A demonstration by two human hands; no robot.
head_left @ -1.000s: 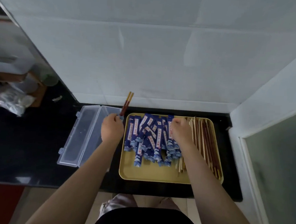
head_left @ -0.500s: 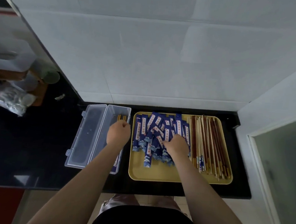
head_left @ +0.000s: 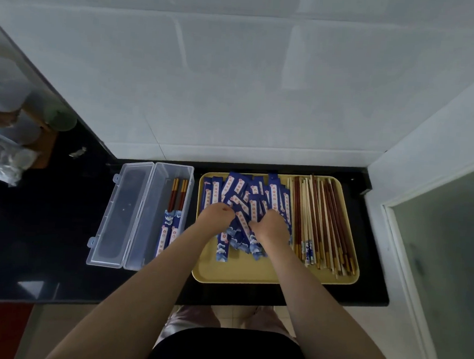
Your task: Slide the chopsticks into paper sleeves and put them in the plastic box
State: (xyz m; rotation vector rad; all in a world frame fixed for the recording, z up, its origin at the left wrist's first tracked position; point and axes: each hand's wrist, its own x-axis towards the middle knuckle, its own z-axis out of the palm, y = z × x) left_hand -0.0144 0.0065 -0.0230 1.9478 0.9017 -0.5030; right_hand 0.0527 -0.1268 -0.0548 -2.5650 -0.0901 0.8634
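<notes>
Half a second ago the left hand point(head_left: 217, 213) was over the clear plastic box point(head_left: 157, 173); now it has crossed to the yellow tray point(head_left: 251, 275), fingers curled into the heap of blue paper sleeves point(head_left: 246, 196) beside the right hand point(head_left: 272, 227), which also digs in, though whether either pinches a sleeve I cannot tell. Two sleeved pairs of brown chopsticks point(head_left: 173, 217) lie in the box's right half. Too many loose red and pale chopsticks point(head_left: 322, 221) to count lie along the tray's right side.

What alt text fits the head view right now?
Both hands, left hand and right hand, reach into a pile of blue paper sleeves on a yellow tray. Bare chopsticks lie at the tray's right; two sleeved pairs sit in the open plastic box.
</notes>
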